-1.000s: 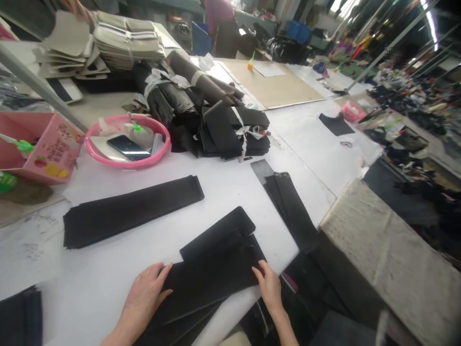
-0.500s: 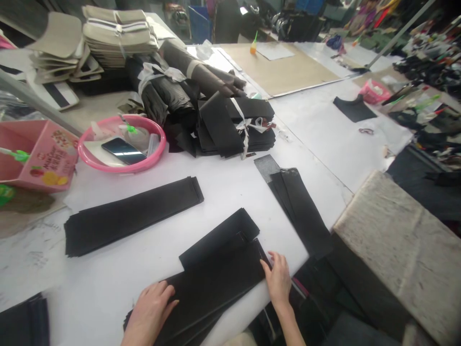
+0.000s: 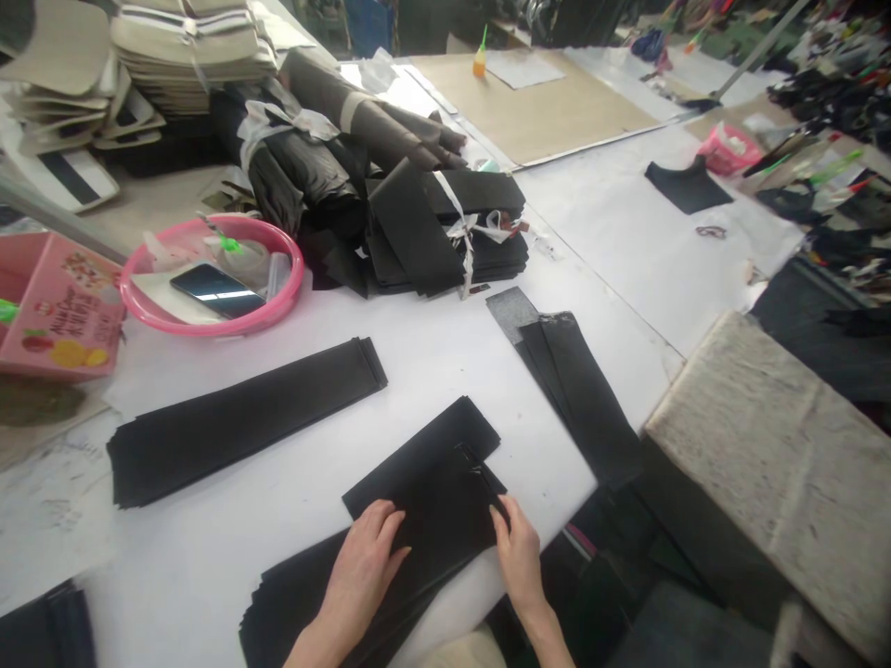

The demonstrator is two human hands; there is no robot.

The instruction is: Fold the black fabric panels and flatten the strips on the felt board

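Observation:
A stack of long black fabric strips [image 3: 424, 482] lies at the near edge of the white table [image 3: 432, 362]. My left hand [image 3: 366, 561] lies flat on top of the stack, fingers stretched forward. At the stack's right end, my right hand [image 3: 519, 552] touches the edge of the strips with its fingers together and extended. A second stack of black strips [image 3: 243, 417] lies to the left, apart from both hands. A third set of black strips [image 3: 574, 390] lies to the right, reaching over the table edge.
A pink basin [image 3: 213, 288] holding a phone [image 3: 215, 290] stands at the back left beside a pink box [image 3: 59, 311]. Tied black bundles [image 3: 418, 227] and stacked beige pieces [image 3: 187, 51] fill the back. A grey padded surface [image 3: 772, 455] stands at the right.
My left hand has slid forward and right along the stack toward my right hand. My right hand stays at the stack's right end. The view has shifted slightly.

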